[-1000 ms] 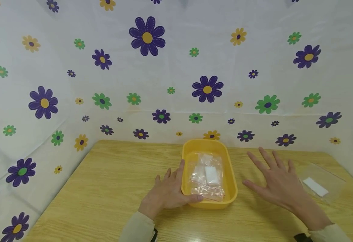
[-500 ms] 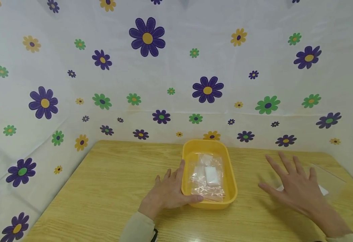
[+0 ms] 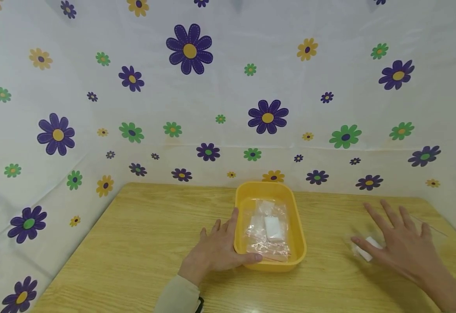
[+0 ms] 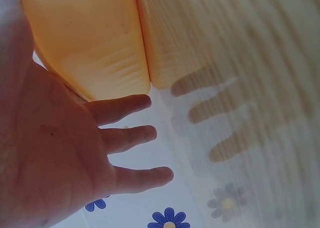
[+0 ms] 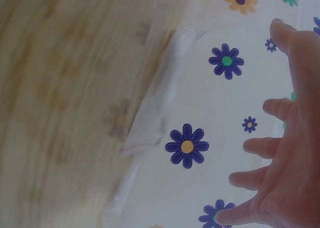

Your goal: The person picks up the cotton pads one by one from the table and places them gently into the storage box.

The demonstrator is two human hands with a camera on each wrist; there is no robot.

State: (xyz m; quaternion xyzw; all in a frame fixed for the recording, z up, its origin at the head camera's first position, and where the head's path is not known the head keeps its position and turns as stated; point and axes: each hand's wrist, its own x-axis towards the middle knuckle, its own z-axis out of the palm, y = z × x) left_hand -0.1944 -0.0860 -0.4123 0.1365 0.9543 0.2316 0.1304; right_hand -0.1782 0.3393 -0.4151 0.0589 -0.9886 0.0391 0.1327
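Observation:
A yellow plastic tray [image 3: 300, 243] stands on the wooden table with several clear zip bags [image 3: 268, 248] inside. One white rectangular piece [image 3: 273, 228] shows among them. My left hand [image 3: 216, 250] touches the tray's near-left corner, its thumb over the front rim and fingers along the side. Three of those fingers extend straight in the left wrist view. My right hand [image 3: 405, 248] is spread over the table at the right. Under its thumb shows a white piece [image 3: 370, 247] in a clear wrapping. A clear bag with a reddish seal strip [image 5: 155, 102] lies near it in the right wrist view.
The wooden table [image 3: 153, 221] runs back to a white flower-print cloth [image 3: 220, 78], which also hangs along the left side. Beyond the right hand shows the edge of a clear bag [image 3: 436, 228].
My right hand has moved to the right, uncovering a white piece beneath its thumb and covering the one farther right. The left hand and tray stay in place.

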